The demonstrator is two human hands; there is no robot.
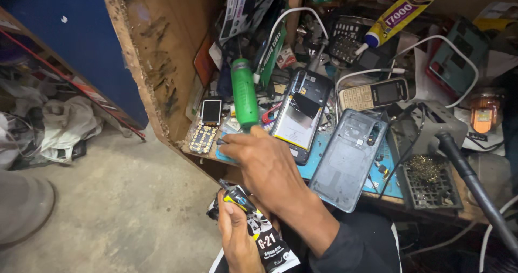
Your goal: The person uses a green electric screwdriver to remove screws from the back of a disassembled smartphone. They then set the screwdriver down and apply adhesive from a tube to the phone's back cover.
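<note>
Right hand [264, 162] reaches fwd to the near edge of the cluttered wooden workbench [162, 62], fingers curled narrow w/ tips pressed down at the corner of the blue work mat [386, 170]; whether they pinch anything there, cannot tell. Left hand [237, 235] sits low, below bench edge, fingers closed around a small black glue tube w/ yellow band [237, 196], nozzle pointing up-left; same hand also backs a black-and-white printed sachet [270, 246], touching it. Green cylindrical screwdriver handle [244, 93] stands tilted just behind right hand's fingertips, touching or nearly so. Opened dark smartphone w/ exposed silver battery [298, 116] lies just right of the green handle, beside the right hand. Detached grey-blue phone back cover [348, 159] lies on the mat, right of the wrist, near but apart. Small keypad-phone board w/ screen [208, 124] lies left of the hand at bench edge. Beige keypad phone [372, 95] further back.
</note>
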